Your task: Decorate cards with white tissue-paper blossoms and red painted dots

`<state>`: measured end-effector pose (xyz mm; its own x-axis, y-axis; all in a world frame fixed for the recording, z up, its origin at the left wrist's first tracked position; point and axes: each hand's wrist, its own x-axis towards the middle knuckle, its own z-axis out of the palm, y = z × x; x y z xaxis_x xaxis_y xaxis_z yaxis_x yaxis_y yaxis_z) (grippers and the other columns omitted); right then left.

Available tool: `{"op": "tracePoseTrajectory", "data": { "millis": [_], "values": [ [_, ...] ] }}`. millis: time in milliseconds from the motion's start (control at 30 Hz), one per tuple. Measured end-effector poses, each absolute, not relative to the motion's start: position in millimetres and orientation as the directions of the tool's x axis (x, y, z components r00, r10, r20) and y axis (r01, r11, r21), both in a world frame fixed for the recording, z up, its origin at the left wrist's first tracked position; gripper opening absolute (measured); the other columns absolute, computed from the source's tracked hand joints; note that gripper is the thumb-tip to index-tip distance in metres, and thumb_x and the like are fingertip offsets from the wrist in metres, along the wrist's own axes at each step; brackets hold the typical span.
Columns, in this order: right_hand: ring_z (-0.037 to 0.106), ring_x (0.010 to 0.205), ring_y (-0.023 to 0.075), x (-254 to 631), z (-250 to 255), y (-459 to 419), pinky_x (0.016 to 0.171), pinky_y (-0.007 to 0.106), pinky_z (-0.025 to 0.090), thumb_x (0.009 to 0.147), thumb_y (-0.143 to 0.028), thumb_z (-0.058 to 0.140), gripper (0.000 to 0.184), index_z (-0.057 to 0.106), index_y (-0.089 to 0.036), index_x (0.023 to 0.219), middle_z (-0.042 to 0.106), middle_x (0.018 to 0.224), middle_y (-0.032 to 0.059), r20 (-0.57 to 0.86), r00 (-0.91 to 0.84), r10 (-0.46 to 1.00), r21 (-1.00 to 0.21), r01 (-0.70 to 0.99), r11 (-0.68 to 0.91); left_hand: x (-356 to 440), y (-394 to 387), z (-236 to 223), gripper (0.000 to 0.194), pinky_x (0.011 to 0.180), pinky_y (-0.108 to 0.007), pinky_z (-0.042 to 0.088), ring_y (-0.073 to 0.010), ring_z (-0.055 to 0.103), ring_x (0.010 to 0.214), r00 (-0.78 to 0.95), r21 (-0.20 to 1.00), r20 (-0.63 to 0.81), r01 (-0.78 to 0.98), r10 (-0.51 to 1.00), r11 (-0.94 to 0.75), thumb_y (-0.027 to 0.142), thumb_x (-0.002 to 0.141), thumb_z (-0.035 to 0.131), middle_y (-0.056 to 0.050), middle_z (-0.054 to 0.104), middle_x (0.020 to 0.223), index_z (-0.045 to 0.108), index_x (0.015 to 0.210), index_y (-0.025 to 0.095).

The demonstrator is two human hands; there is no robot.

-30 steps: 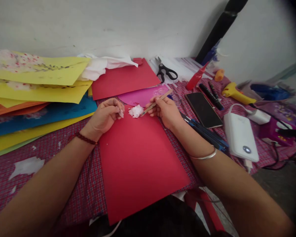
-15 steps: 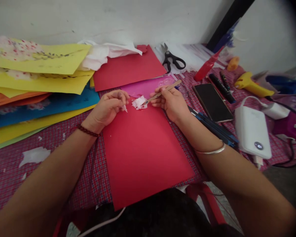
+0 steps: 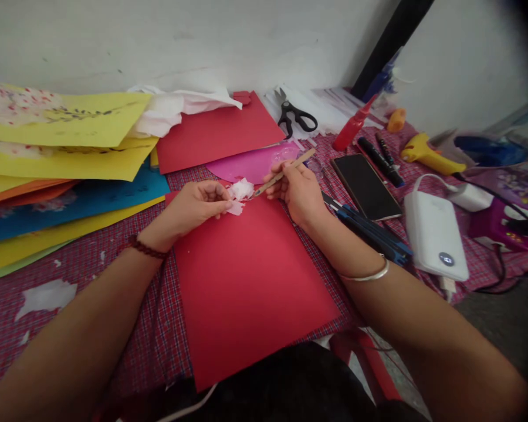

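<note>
A red sheet of paper (image 3: 250,281) lies in front of me on the checked cloth, with a clump of white tissue paper (image 3: 241,189) near its far edge. My left hand (image 3: 198,205), at the left of the clump, pinches a small piece of tissue paper (image 3: 235,207) between thumb and finger. Held like a pen in my right hand (image 3: 297,187) is a thin wooden stick (image 3: 305,157). Its darkened tip points down at the red sheet, just right of the clump; I cannot tell whether it touches.
Yellow, orange and blue sheets (image 3: 114,199) are stacked at the left. Behind lie another red sheet (image 3: 220,135), scissors (image 3: 293,114) and a red tube (image 3: 352,129). Rightward are a phone (image 3: 367,186), a white power bank (image 3: 435,234), a yellow glue gun (image 3: 429,155) and markers (image 3: 382,161).
My left hand has moved the tissue piece closer to the clump, and the piece now shows flatter. The stick's tip has drawn slightly back from the clump. The whole view has shifted a little.
</note>
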<state>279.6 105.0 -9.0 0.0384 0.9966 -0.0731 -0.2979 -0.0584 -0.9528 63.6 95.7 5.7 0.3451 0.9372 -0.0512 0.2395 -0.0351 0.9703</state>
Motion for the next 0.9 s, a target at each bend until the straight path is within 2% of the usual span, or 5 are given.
{"op": "tracePoseTrajectory", "data": {
  "millis": [333,600,900],
  "values": [
    [0.067,0.06,0.011,275.4,-11.2,101.5,0.054,0.021,0.054,0.096,-0.052,0.055,0.031,0.051,-0.023,0.087,0.068,0.072,-0.0012,-0.06,0.039,0.997,-0.969,-0.243,-0.049,60.2,97.5,6.8,0.018,0.05,-0.021,0.036,-0.0094,0.052,0.055,0.377,0.969,-0.069,0.244,0.923,-0.028,0.025,0.068,0.084,0.0,0.064,0.065,0.067,0.067,0.019],
    [0.071,0.07,0.0123,274.5,-14.1,102.6,0.061,0.024,0.058,0.098,-0.054,0.049,0.03,0.051,-0.024,0.092,0.069,0.08,-0.0003,-0.045,0.041,0.998,-0.978,-0.208,-0.035,62.4,97.9,3.6,0.019,0.05,-0.024,0.034,-0.0112,0.051,0.055,0.354,0.973,-0.062,0.23,0.933,-0.022,0.021,0.063,0.086,0.0,0.061,0.062,0.067,0.063,0.019],
    [0.072,0.073,0.0143,270.7,-14.3,98.5,0.061,0.025,0.058,0.097,-0.053,0.052,0.03,0.05,-0.024,0.088,0.067,0.073,-0.0008,-0.02,0.095,0.995,-0.978,-0.21,0.0,59.8,97.4,6.7,0.013,0.053,-0.022,0.039,-0.0122,0.054,0.058,0.402,0.962,-0.063,0.268,0.914,-0.051,0.022,0.062,0.08,0.0,0.062,0.062,0.068,0.06,0.019]
  ]
}}
